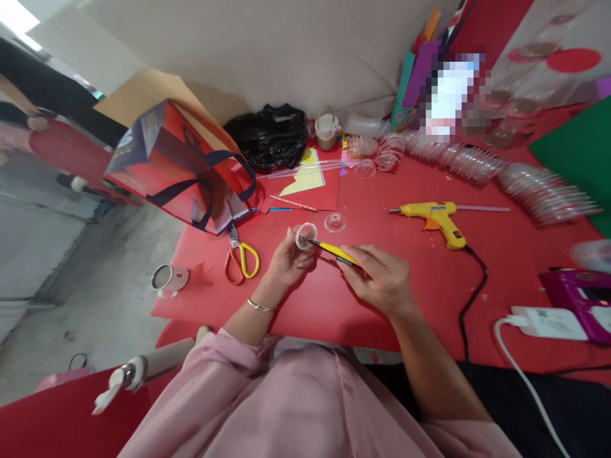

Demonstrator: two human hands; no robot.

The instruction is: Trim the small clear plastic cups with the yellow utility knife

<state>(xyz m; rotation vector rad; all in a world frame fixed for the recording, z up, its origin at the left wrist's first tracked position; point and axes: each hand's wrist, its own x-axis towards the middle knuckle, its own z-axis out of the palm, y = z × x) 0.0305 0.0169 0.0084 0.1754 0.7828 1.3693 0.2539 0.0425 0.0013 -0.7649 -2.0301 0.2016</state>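
Note:
My left hand [289, 259] is closed around a small clear plastic cup or lid [306, 236], its round rim turned toward me. In my right hand [379, 277] is a yellow and black utility knife [337, 251], gripped by its handle. The knife's tip reaches the clear plastic piece; whether it cuts into it I cannot tell. Just behind, a clear domed lid [335, 222] lies on the red table [305, 305]. Left of my left hand rest scissors [242, 257] with one red and one yellow handle loop.
A yellow glue gun [436, 219] with its black cord lies to the right, near a white plug adapter [548, 323] and a purple box [580, 296]. Stacked clear cups [453, 159] line the back. A red bag [176, 159], a black plastic bag [270, 133] and a mug [169, 280] stand left.

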